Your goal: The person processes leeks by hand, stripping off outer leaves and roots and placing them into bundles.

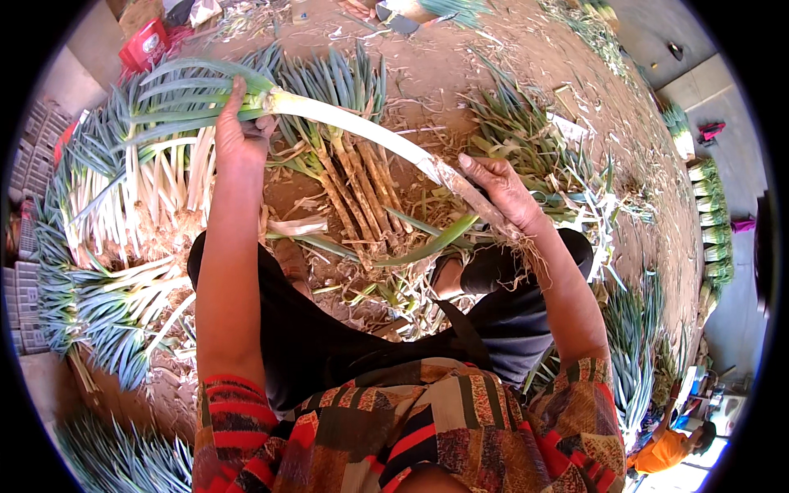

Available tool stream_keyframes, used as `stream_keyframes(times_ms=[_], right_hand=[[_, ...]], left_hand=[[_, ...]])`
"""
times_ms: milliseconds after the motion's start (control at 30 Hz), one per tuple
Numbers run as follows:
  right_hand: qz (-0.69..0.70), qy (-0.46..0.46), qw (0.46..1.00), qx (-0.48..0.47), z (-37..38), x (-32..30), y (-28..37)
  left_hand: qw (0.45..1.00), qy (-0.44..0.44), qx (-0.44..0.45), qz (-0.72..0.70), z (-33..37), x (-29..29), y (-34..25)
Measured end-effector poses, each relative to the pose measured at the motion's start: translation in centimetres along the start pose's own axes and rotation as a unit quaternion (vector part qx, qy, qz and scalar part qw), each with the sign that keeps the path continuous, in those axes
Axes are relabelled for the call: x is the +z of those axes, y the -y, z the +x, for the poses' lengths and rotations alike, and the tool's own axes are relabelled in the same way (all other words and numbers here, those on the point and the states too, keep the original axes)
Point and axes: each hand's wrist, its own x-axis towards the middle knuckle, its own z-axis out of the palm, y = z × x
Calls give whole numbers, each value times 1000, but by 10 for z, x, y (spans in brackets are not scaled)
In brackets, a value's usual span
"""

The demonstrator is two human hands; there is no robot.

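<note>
A long green onion (349, 122) stretches across in front of me, leaves to the left and roots to the right. Its shaft is white and bare for most of its length, while brown, dirty skin still covers the root end. My left hand (242, 131) is closed around the base of the green leaves. Toward the roots, my right hand (505, 193) grips the brown-skinned part, thumb on the near side and the other fingers mostly hidden. Stringy roots hang beside my right wrist. Below the shaft lie several unpeeled green onions (353, 181) with brown stalks.
White-stalked green onions (156, 181) are piled at the left, near stacked crates (33, 156). Stripped leaves (534, 123) lie in a heap at the right. More green onions (637, 345) are at lower right. Tied bundles (715, 230) line the far right; a person in orange (662, 452) is beyond.
</note>
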Motion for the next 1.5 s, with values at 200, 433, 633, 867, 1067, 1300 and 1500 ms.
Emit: stream_keyframes(times_ms=[200, 433, 633, 867, 1067, 1300, 1500], right_hand=[[-160, -59, 982, -75, 10, -14, 3], [6, -31, 996, -89, 36, -79, -26], [-113, -344, 932, -5, -23, -183, -36], [-535, -460, 709, 14, -32, -253, -78], [-505, -489, 632, 326, -148, -335, -134], [-558, -373, 732, -120, -15, -172, -46], [-554, -58, 793, -246, 32, 4, 19]], left_hand=[[997, -72, 21, 21, -4, 3, 3], [990, -123, 61, 25, 4, -11, -9], [972, -145, 183, 12, 20, -33, -56], [943, -224, 239, 52, -2, -19, -52], [942, -194, 274, -11, 21, -66, -115], [962, -168, 216, -5, 47, -63, -76], [985, -118, 125, -27, 44, -66, -67]])
